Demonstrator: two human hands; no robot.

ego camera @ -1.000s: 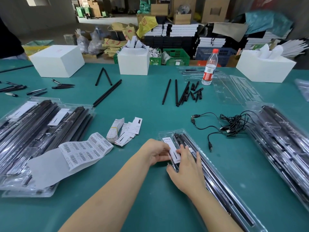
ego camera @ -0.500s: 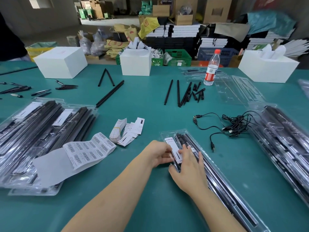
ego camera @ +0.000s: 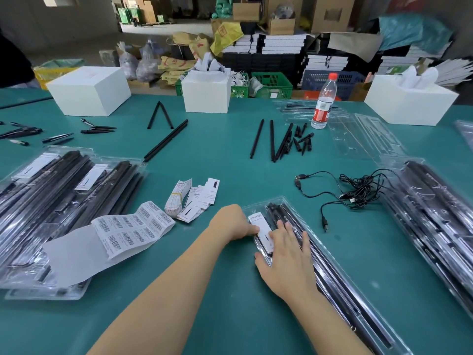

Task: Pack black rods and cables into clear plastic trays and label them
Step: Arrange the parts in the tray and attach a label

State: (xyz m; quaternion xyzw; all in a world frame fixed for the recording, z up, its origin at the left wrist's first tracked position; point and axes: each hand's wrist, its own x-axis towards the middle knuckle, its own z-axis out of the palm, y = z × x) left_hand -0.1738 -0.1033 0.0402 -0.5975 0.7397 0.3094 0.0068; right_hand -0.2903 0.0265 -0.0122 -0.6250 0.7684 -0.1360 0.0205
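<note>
At the desk's (ego camera: 230, 290) six o'clock edge, the clear tray (ego camera: 330, 272) of black rods lies closed. The right hand (ego camera: 289, 257) presses flat and open on it, while the left hand (ego camera: 235, 222) pinches its white label (ego camera: 261, 224), likely seating it.

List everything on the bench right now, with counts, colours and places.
tray: one, clear, front centre, holding black rods
card: one, white, at the tray's far end
packed stacks: two, clear and black, left and right edges
barcode sheet: one, white, on left stack
card pile: one, white, centre
cables: tangled, black, right of centre
loose rods: several, black, far centre
bottle: one, clear, red cap
boxes: three, white, far edge
left hand: at the tray's left edge
right hand: flat on tray
</note>
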